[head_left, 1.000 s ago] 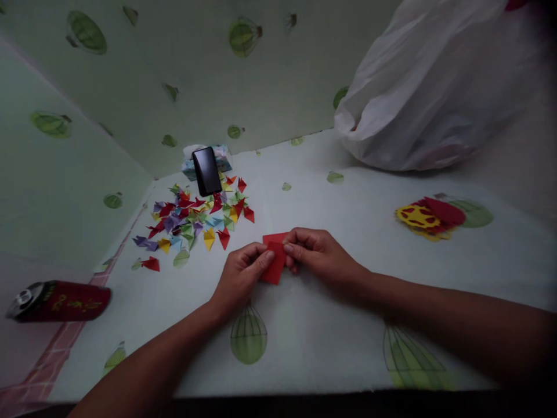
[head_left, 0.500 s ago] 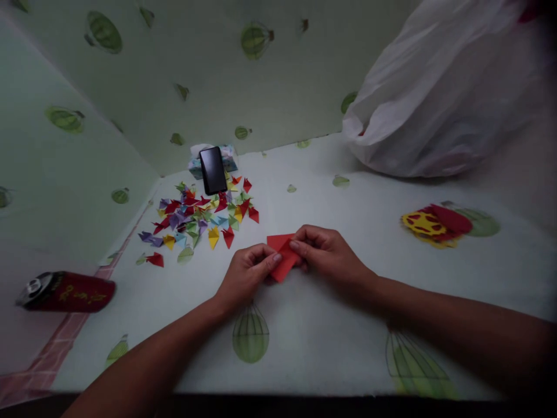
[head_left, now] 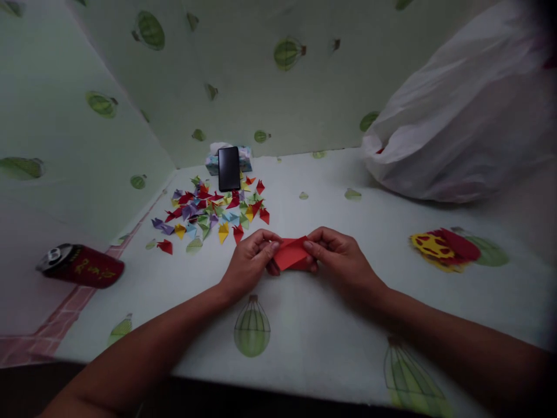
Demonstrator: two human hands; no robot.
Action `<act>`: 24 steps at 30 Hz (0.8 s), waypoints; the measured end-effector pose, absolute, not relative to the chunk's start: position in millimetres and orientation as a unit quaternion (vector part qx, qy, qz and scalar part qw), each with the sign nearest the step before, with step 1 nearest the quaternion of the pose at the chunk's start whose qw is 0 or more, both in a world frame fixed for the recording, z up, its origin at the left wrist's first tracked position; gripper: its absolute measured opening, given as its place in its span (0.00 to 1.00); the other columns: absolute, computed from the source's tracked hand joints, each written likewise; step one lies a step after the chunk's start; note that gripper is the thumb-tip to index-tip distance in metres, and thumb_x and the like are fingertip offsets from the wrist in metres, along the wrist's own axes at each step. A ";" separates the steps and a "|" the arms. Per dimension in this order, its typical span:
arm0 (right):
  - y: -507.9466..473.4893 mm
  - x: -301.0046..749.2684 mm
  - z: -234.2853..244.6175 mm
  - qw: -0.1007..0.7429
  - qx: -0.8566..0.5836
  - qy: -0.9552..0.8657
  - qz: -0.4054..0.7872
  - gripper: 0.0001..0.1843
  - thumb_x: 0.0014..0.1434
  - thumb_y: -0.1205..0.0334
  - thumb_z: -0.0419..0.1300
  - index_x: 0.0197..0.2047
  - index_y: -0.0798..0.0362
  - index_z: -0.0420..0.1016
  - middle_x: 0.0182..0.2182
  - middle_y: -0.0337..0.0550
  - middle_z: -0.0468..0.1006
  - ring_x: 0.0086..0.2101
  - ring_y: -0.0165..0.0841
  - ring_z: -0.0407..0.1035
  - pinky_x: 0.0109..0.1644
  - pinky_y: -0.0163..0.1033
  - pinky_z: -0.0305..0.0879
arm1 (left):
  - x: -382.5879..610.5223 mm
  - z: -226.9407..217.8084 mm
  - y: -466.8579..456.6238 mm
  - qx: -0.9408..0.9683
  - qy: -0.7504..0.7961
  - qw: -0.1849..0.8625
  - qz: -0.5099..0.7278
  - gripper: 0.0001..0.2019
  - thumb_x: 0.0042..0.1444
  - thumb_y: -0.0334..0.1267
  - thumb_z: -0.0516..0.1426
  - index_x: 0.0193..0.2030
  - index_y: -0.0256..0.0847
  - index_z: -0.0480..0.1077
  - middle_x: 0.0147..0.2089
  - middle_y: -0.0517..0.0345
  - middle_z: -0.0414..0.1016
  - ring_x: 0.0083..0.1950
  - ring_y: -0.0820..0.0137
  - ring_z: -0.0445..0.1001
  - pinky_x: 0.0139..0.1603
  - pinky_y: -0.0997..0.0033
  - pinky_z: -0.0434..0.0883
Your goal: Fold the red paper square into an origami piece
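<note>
Pale green walls point(head_left: 243, 98) beyond the grip and to its left, dotted with balloon prints point(head_left: 287, 54); same pattern across the pale table surface point(head_left: 313, 325) underneath. Dim light.

Beyond the grip, to its left, loosely heaped: small folded paper pieces point(head_left: 188, 210) in red, yellow, green, blue and purple. Probably grouped on that side to stay out from under the fingers. At the heap's far edge, 1 phone point(head_left: 229, 168), dark screen turned toward the grip. Looks propped against a patterned tissue box point(head_left: 247, 159), likely for a visible slant.

Well left of the grip, by a pink border point(head_left: 65, 313): 1 red can point(head_left: 100, 267), unclear whether upright or lying. Right of the grip, well apart: yellow and red cut-outs point(head_left: 435, 247), flat and overlapping. Beyond those, 1 bulging white plastic bag point(head_left: 444, 128), perhaps set back for its bulk.

Midway between 2 hands: red paper point(head_left: 292, 252), folded, lighter flap over a darker layer. Left hand point(head_left: 248, 261) pinched on the left end, thumb on the near face, fingers curled behind. Right hand point(head_left: 342, 255) likewise pinched, thumb near the upper right corner. Parted only by the paper's thickness at both ends. Presumably held by opposite ends to keep small layers taut and aligned. Unclear whether touching the table below.
</note>
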State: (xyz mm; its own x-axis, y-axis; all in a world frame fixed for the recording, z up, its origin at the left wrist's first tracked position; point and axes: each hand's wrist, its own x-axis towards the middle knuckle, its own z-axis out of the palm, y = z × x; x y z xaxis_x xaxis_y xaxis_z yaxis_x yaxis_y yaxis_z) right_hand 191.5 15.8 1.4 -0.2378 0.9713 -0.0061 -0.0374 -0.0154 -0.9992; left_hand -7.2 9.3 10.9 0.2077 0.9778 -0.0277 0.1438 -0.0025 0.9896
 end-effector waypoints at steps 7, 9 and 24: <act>15.5 192.3 5.4 0.402 -0.396 -0.589 0.579 0.12 0.60 0.54 0.63 0.31 0.53 0.70 0.21 0.34 0.71 0.24 0.28 0.64 0.30 0.36 0.59 | -8.9 10.1 7.1 0.617 0.471 0.513 0.367 0.09 0.57 0.42 0.62 0.35 0.38 0.71 0.26 0.62 0.72 0.26 0.75 0.68 0.26 0.77 0.62; 16.3 192.4 4.2 0.406 -0.385 -0.580 0.593 0.10 0.59 0.54 0.63 0.35 0.53 0.71 0.23 0.35 0.73 0.25 0.29 0.66 0.32 0.37 0.61 | -7.8 11.4 6.2 0.597 0.478 0.526 0.372 0.09 0.58 0.42 0.61 0.34 0.38 0.70 0.26 0.62 0.72 0.25 0.75 0.68 0.26 0.77 0.63; 11.8 188.9 5.0 0.405 -0.352 -0.526 0.660 0.08 0.55 0.64 0.64 0.37 0.51 0.69 0.23 0.33 0.73 0.24 0.27 0.66 0.32 0.36 0.62 | -1.5 6.3 -1.5 0.488 0.464 0.610 0.418 0.10 0.54 0.40 0.65 0.39 0.40 0.70 0.27 0.65 0.72 0.26 0.77 0.68 0.28 0.78 0.63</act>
State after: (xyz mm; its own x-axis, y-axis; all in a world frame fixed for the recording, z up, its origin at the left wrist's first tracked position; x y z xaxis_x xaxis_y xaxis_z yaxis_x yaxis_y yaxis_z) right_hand 188.9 11.8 5.0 -0.4243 0.9047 -0.0378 -0.1644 -0.1180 -0.9793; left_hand -1.5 -1.5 6.3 0.2201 0.9625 -0.1583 -0.0567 0.1746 0.9830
